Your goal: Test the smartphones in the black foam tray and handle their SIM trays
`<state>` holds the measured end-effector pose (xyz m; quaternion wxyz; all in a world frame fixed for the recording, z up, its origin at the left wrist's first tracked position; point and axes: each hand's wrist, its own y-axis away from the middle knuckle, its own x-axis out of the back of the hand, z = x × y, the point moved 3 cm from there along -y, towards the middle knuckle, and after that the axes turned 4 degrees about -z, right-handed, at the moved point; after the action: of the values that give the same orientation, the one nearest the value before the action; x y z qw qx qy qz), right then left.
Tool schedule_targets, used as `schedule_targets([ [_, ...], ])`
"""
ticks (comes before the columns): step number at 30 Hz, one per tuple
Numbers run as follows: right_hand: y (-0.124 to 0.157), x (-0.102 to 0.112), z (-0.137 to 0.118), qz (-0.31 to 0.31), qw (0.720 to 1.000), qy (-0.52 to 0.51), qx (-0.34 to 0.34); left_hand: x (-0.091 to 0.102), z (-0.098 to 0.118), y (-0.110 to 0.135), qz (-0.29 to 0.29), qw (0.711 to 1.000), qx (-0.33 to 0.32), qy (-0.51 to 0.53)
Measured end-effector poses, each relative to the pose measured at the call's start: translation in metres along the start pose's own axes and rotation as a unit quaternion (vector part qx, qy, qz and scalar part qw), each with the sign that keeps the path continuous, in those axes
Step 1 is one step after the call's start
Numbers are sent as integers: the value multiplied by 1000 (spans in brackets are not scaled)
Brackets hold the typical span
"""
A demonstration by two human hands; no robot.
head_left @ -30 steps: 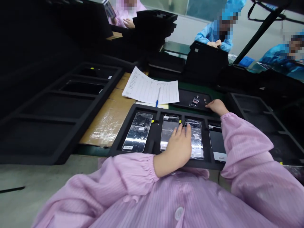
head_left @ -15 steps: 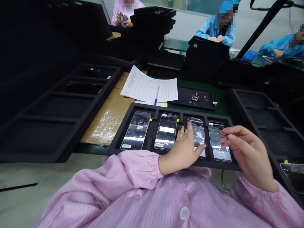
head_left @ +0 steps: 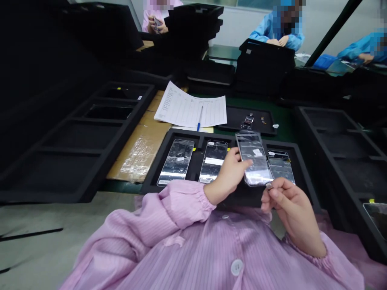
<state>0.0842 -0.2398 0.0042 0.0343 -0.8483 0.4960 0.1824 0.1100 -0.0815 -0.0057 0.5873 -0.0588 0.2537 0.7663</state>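
Note:
My left hand (head_left: 231, 171) grips a film-covered phone screen (head_left: 254, 161) by its left edge, tilted above the black foam tray (head_left: 189, 187). Close to the screen's lower right corner, my right hand (head_left: 292, 209) pinches a small metallic piece (head_left: 269, 185) between thumb and forefinger; its kind is too small to make out. Three more phone screens lie in the tray's slots: a left one (head_left: 176, 162), a middle one (head_left: 213, 159) partly behind my left hand, and a right one (head_left: 281, 165) whose lower end is hidden by my right hand.
Behind the tray lie a printed sheet (head_left: 190, 106) with a blue pen (head_left: 200, 119) and a small black tray (head_left: 232, 121) with little parts. Larger foam trays stand left (head_left: 75, 157) and right (head_left: 332, 137). Co-workers (head_left: 282, 28) sit across the table behind stacked black trays (head_left: 263, 64).
My left hand has taken hold of the third phone screen and lifted it out of its slot. My right hand has moved left and down, with the small piece still pinched.

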Motion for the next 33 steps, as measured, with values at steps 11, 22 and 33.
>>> schedule_targets([
  [11, -9, -22, 15, -15, 996, -89, 11, 1, 30, 26, 22, 983, -34, 181],
  [22, -11, -30, 14, -4, 996, -92, 11, 6, 30, 29, 25, 979, -113, 165],
  [33, -20, -28, 24, 39, 998, -53, -17, 9, 29, 34, -10, 958, -273, 86],
])
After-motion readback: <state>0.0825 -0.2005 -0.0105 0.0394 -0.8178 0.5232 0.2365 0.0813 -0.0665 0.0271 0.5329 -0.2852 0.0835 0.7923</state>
